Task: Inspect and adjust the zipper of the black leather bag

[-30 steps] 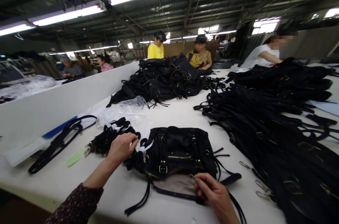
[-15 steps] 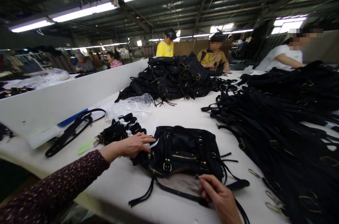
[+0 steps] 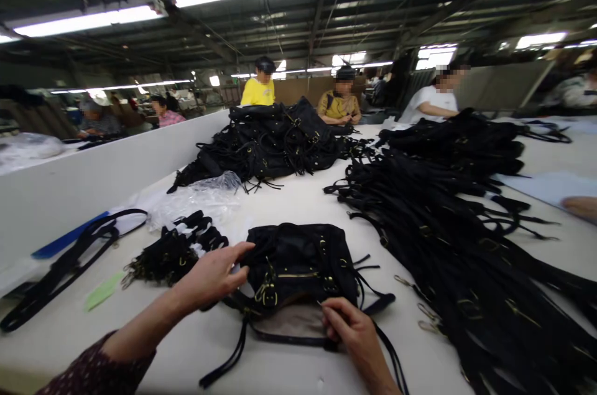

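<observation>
A black handbag (image 3: 298, 249) lies on the white table in front of me, its gold zip and buckles facing up. Its near side gapes, showing a beige lining (image 3: 291, 322). My left hand (image 3: 217, 274) is at the bag's left end, thumb and fingers apart and holding nothing. At the opening's edge, my right hand (image 3: 347, 326) has its fingers pinched together; what is between the tips is too small to make out. A black handle (image 3: 293, 340) curves below the opening. Tassels (image 3: 233, 357) hang from the bag's near left corner.
Left of the bag lie a bundle of black straps with clips (image 3: 172, 252), a green slip (image 3: 105, 290) and a long strap (image 3: 69, 270). Clear plastic (image 3: 200, 196) lies behind. Black bags (image 3: 265, 140) are heaped farther back; many straps (image 3: 448, 258) spread rightward. Co-workers stand across the table.
My view has swung right, so everything sits farther left. My left hand has come off the bag's left end, thumb and fingers now spread. The right hand stays pinched at the opening.
</observation>
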A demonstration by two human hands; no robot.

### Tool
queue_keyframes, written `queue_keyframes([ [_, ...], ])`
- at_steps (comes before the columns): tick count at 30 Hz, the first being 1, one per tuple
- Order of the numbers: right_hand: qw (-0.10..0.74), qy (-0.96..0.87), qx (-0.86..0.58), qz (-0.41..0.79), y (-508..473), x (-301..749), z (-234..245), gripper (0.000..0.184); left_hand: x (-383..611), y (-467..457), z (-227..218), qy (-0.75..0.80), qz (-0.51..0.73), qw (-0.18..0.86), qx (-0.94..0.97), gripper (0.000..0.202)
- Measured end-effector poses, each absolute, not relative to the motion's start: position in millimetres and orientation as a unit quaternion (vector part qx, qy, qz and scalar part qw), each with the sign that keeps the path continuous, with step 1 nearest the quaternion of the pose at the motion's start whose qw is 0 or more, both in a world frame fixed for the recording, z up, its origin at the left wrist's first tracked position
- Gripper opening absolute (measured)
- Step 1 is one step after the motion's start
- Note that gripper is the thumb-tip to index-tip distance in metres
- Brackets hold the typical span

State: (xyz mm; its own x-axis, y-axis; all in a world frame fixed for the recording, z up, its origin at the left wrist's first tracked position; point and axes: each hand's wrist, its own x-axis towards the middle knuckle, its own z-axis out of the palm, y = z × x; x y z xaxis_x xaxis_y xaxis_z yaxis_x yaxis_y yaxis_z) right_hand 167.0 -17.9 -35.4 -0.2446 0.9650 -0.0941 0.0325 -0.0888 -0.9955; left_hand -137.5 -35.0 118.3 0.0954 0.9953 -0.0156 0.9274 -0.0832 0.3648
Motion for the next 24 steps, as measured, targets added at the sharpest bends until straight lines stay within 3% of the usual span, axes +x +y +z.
queue_keyframes([
  [3,0.416,-0.540,-0.461,0.568,-23,165,-29,0.036,-93,-48,73,0.669,0.085,0.165,0.720,0.056],
  [7,0.426,-0.536,-0.456,0.569,-25,164,-30,0.032,-62,-65,18,0.642,0.091,0.083,0.757,0.069],
  [14,0.421,-0.533,-0.455,0.576,-23,164,-33,0.029,-61,-66,10,0.467,0.124,-0.043,0.874,0.075],
  [16,0.425,-0.533,-0.454,0.574,-23,164,-34,0.029,-57,-58,11,0.416,0.093,-0.034,0.904,0.066],
  [20,0.425,-0.534,-0.452,0.575,-25,164,-34,0.028,-50,-42,9,0.386,0.066,-0.009,0.920,0.025],
  [24,0.428,-0.533,-0.449,0.576,-26,164,-34,0.026,-49,-41,2,0.447,0.102,0.018,0.889,0.013],
])
